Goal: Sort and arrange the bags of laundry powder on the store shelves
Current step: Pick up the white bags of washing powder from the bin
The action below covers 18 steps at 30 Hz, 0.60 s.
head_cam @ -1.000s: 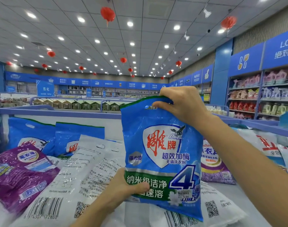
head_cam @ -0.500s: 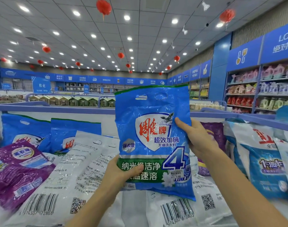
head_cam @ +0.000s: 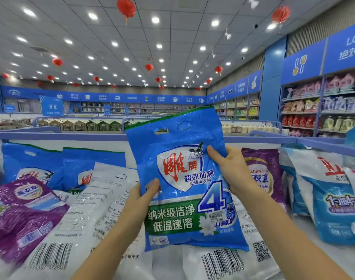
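I hold a blue laundry powder bag upright in front of me, front side facing me, with a green band and a large "4". My left hand grips its left edge at mid height, thumb on the front. My right hand grips the right edge a little higher, thumb across the front. Two matching blue bags stand against the back wall of the shelf bin at the left. White bags lie flat, barcode side up, under the held bag.
Purple bags lie at the left and one purple bag stands behind my right hand. Light-blue and white bags lean at the right. A blue rail bounds the bin at the back. Stocked wall shelves stand far right.
My right hand dropped from the bag's top edge to its right side. My left hand slid up the left edge. The bag now stands higher and tilts slightly.
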Available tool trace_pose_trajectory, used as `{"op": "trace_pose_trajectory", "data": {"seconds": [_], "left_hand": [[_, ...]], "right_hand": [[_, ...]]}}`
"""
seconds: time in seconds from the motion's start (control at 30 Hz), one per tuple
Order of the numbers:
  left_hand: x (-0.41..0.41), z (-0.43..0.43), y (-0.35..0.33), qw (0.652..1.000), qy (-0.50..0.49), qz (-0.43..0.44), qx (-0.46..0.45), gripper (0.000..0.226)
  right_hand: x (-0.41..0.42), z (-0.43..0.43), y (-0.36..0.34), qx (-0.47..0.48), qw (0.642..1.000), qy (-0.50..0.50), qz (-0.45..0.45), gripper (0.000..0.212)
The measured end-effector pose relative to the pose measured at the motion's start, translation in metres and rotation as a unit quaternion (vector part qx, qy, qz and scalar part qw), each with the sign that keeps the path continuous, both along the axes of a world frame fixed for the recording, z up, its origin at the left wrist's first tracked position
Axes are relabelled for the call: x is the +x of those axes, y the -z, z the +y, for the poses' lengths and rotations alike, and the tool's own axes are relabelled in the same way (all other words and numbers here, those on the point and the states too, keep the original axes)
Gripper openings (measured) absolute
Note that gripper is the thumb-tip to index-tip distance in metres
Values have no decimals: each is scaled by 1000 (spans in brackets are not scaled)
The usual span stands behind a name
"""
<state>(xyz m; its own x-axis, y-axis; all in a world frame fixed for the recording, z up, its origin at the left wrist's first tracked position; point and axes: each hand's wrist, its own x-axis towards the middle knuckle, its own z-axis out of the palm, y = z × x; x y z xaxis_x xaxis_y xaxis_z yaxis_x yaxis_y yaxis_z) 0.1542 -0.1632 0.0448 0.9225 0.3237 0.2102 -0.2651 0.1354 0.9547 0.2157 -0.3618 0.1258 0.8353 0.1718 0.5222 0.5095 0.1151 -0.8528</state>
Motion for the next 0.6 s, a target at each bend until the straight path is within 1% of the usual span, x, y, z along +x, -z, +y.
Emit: {"op": "trace_pose_trajectory", "data": {"seconds": [0.1,0.13,0.2,0.27,0.33,0.37,0.43,0.5,0.53,0.57,0.6], "left_hand": [[-3,-4,-7,998,-52,-34,26,24],[-6,-5,-9,996,-63,-44,39,21],[-11,-8,-14,994,-74,-52,55,23],[-17,-11,-20,995,-75,-52,48,24],[-23,-14,-23,996,-74,-52,19,22],[-26,-16,-25,996,-78,-52,3,19],[-30,-21,-26,994,-92,-54,-32,15],[-33,-26,-26,991,-100,-59,-73,12],[-34,-28,-26,988,-103,-60,-94,12],[-34,-28,-25,986,-106,-62,-113,12],[-36,-28,-25,984,-108,-63,-126,13]], "right_hand": [[0,-2,3,-20,999,17,-28,32],[0,-4,6,-18,999,24,-27,31],[0,-6,11,-13,999,30,-20,23],[1,-9,15,20,1000,-1,6,22],[1,-15,20,73,993,-81,55,36],[0,-20,24,77,986,-125,76,45],[-6,-25,41,43,974,-187,120,68],[-15,-24,59,-4,966,-209,150,95],[-17,-22,64,-23,968,-199,151,99],[-17,-20,68,-37,973,-178,146,97],[-17,-17,69,-46,976,-161,141,91]]}}
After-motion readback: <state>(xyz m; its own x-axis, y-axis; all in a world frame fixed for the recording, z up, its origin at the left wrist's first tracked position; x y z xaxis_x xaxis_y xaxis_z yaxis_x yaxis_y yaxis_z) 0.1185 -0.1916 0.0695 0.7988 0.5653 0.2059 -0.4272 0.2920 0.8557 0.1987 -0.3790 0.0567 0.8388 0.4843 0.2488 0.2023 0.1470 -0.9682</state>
